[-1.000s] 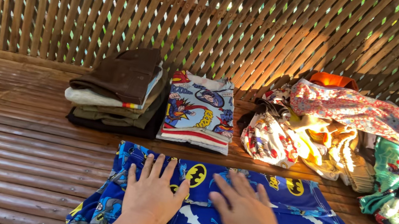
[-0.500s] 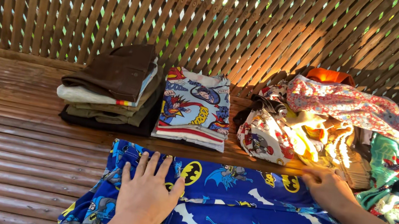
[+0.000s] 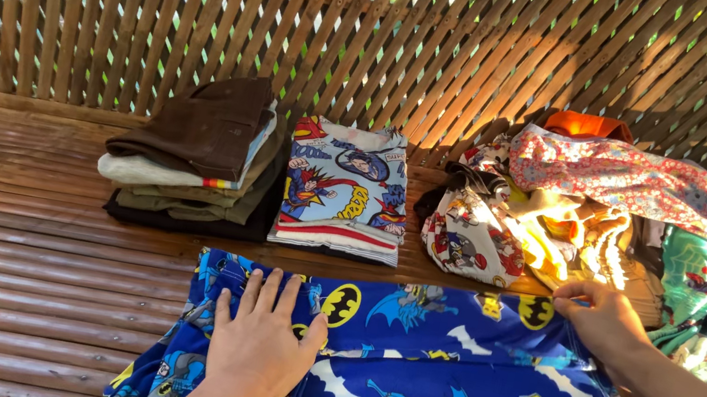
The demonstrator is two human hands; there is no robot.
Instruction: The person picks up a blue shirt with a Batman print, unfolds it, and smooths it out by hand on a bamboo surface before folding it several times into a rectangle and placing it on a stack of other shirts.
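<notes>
A blue cartoon-print garment [image 3: 429, 374] lies spread flat on the bamboo slat bench [image 3: 26, 268] in front of me. My left hand [image 3: 263, 341] rests flat on its left part, fingers spread. My right hand [image 3: 597, 316] pinches the garment's far right corner, lifting the edge slightly.
Behind the garment stand two folded stacks: brown and dark clothes [image 3: 203, 154] and a comic-print stack [image 3: 346, 188]. An unfolded heap of mixed clothes [image 3: 599, 220] fills the right side. A bamboo lattice wall [image 3: 354, 26] closes off the back.
My right hand slid from the garment's middle to its far right corner and took hold of it. The left hand stayed pressed flat.
</notes>
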